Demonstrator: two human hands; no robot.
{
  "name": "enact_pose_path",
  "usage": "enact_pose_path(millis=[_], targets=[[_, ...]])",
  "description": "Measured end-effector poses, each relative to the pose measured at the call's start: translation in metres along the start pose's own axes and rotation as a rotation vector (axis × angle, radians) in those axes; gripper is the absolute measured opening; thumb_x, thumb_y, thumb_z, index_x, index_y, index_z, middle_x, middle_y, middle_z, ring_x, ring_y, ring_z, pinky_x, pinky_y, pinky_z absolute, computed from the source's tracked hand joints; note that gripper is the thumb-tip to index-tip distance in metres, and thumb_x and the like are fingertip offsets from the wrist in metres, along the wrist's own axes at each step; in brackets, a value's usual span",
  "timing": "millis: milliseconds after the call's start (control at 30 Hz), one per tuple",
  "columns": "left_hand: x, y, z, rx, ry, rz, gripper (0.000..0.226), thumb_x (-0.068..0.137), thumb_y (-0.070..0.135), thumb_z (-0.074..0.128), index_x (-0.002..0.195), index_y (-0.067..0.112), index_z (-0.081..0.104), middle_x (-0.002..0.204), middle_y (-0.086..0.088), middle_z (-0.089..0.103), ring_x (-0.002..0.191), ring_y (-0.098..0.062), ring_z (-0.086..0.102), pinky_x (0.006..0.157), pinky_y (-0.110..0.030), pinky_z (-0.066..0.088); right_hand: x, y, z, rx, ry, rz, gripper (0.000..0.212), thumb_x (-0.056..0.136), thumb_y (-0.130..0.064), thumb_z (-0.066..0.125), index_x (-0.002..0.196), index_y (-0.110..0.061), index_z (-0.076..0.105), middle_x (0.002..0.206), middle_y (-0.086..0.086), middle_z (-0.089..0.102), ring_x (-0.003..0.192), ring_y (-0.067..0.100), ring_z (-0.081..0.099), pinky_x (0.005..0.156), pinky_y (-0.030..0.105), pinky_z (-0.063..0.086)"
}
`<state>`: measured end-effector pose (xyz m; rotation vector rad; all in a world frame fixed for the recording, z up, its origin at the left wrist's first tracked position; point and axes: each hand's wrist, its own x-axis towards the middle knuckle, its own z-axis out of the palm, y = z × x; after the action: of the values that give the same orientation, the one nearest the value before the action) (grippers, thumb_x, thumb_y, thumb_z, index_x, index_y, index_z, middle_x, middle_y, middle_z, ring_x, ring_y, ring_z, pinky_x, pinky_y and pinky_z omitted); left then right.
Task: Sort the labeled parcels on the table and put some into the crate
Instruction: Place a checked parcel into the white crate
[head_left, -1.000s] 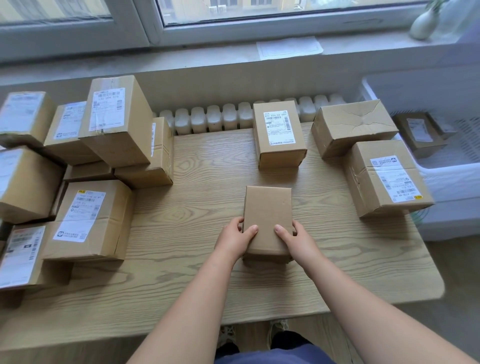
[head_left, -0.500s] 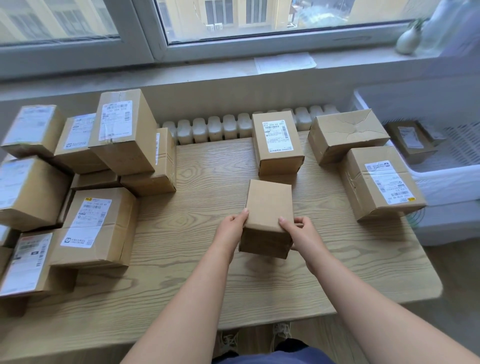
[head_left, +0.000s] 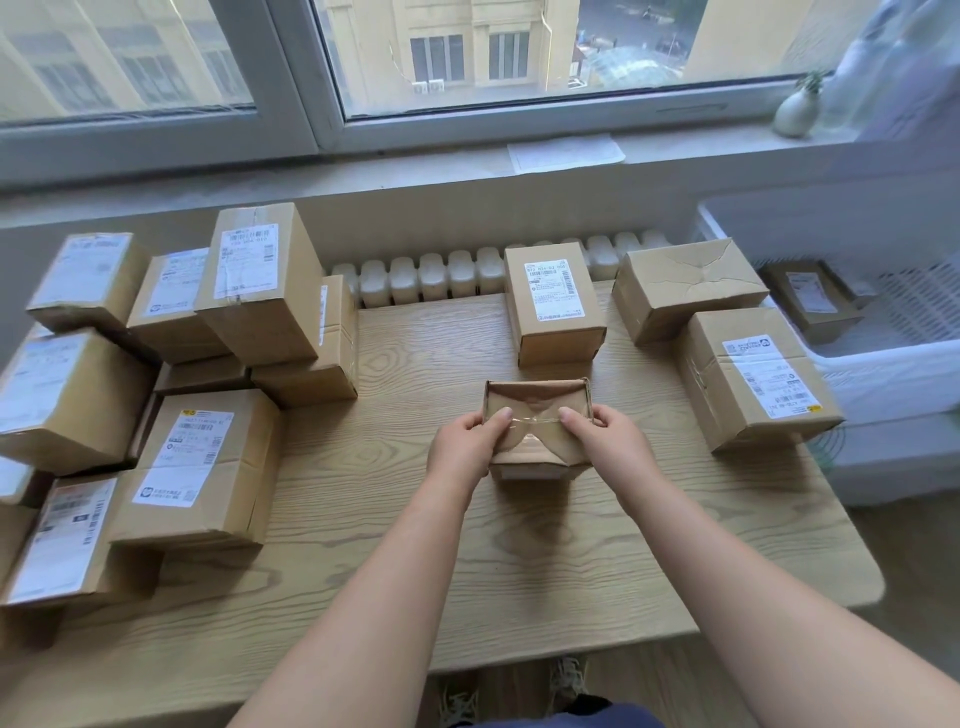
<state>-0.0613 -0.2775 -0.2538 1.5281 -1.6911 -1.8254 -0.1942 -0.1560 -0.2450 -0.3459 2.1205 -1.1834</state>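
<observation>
Sorting mostly undone: left hand (head_left: 466, 442) and right hand (head_left: 609, 441) gripped one box (head_left: 536, 399); crate (head_left: 894, 375) to their right held few parcels (head_left: 810, 301).

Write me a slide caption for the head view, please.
Left hand and right hand hold a taped parcel at the table, crate at right.

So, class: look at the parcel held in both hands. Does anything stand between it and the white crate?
Yes: the labeled parcel at the table's right edge sits between the held parcel and the crate, a creased parcel just behind it.
</observation>
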Motion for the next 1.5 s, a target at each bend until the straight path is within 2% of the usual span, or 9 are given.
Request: enact_pose_path(millis=[167, 300, 567, 767, 933, 1033, 1200, 1367, 1500], targets=[[-0.001, -0.001, 0.008, 0.093, -0.001, -0.060, 0.032, 0.088, 0.047, 0.072, 0.090, 0.016, 0.073, 0.095, -0.003, 0.074, 0.084, -0.020, 0.064, 0.081, -0.036, 0.057, 0.003, 0.006, -0.002, -0.015, -0.046, 0.019, 0.027, 0.093, -0.041, 0.068, 0.106, -0.018, 0.070, 0.103, -0.001, 0.074, 0.097, 0.017, 0.068, 0.088, 0.035, 0.053], [-0.004, -0.001, 0.012, 0.137, 0.028, -0.005, 0.056, 0.077, 0.065, 0.067, 0.109, 0.018, 0.073, 0.106, 0.002, 0.074, 0.100, -0.020, 0.067, 0.091, -0.038, 0.055, 0.003, 0.008, 0.001, -0.012, -0.079, 0.003, 0.030, 0.095, -0.045, 0.063, 0.115, -0.022, 0.067, 0.109, -0.005, 0.072, 0.104, 0.017, 0.067, 0.099, 0.041, 0.052], [-0.010, -0.014, 0.017, 0.214, 0.060, 0.099, 0.034, 0.096, 0.053, 0.058, 0.102, 0.021, 0.070, 0.103, 0.003, 0.072, 0.101, -0.020, 0.065, 0.083, -0.034, 0.047, -0.005, 0.014, 0.002, -0.027, -0.096, -0.066, 0.028, 0.101, -0.041, 0.058, 0.122, -0.023, 0.063, 0.115, -0.005, 0.069, 0.111, 0.017, 0.062, 0.097, 0.034, 0.046], [-0.017, -0.014, 0.016, 0.058, 0.053, 0.069, 0.050, 0.088, 0.056, 0.066, 0.114, 0.014, 0.074, 0.111, -0.001, 0.076, 0.109, -0.019, 0.068, 0.096, -0.035, 0.050, -0.006, 0.016, 0.002, -0.009, -0.092, -0.063, 0.020, 0.099, -0.042, 0.061, 0.114, -0.029, 0.065, 0.112, -0.008, 0.071, 0.110, 0.016, 0.065, 0.102, 0.039, 0.048], [-0.021, -0.014, 0.017, -0.049, 0.028, 0.044, 0.049, 0.076, 0.064, 0.066, 0.106, 0.027, 0.077, 0.100, 0.008, 0.078, 0.101, -0.015, 0.071, 0.099, -0.044, 0.055, -0.007, 0.020, 0.001, 0.070, -0.117, -0.028, 0.031, 0.095, -0.047, 0.066, 0.120, -0.028, 0.066, 0.112, -0.010, 0.073, 0.106, 0.011, 0.068, 0.100, 0.040, 0.052], [-0.018, -0.016, 0.017, -0.094, 0.017, 0.023, 0.061, 0.065, 0.073, 0.064, 0.108, 0.031, 0.077, 0.103, 0.009, 0.078, 0.105, -0.016, 0.071, 0.102, -0.050, 0.053, -0.011, 0.018, 0.000, 0.134, -0.168, 0.014, 0.037, 0.094, -0.043, 0.068, 0.126, -0.025, 0.062, 0.118, -0.006, 0.072, 0.102, 0.008, 0.067, 0.080, 0.022, 0.052], [-0.018, -0.012, 0.015, -0.080, 0.010, -0.043, 0.092, 0.059, 0.081, 0.061, 0.131, 0.024, 0.067, 0.130, 0.003, 0.069, 0.125, -0.019, 0.061, 0.111, -0.048, 0.046, -0.020, 0.028, -0.008, 0.159, -0.326, 0.040, 0.064, 0.083, -0.031, 0.083, 0.137, -0.037, 0.050, 0.125, -0.014, 0.068, 0.106, -0.006, 0.065, 0.078, 0.012, 0.048], [-0.021, 0.001, 0.013, -0.115, -0.027, -0.091, 0.028, 0.095, 0.046, 0.066, 0.111, 0.024, 0.073, 0.111, 0.006, 0.073, 0.097, -0.006, 0.064, 0.096, -0.036, 0.051, -0.013, 0.033, -0.014, 0.106, -0.360, 0.020, 0.079, 0.076, -0.004, 0.086, 0.140, -0.032, 0.050, 0.127, -0.006, 0.069, 0.114, 0.006, 0.065, 0.083, 0.014, 0.049], [-0.018, 0.003, 0.014, -0.172, 0.003, -0.125, 0.044, 0.095, 0.053, 0.062, 0.124, 0.020, 0.068, 0.119, 0.002, 0.070, 0.106, -0.013, 0.063, 0.092, -0.033, 0.048, -0.012, 0.023, -0.016, 0.092, -0.320, 0.004, 0.062, 0.080, -0.007, 0.082, 0.133, -0.029, 0.060, 0.122, -0.004, 0.071, 0.109, 0.003, 0.064, 0.076, 0.011, 0.047]])
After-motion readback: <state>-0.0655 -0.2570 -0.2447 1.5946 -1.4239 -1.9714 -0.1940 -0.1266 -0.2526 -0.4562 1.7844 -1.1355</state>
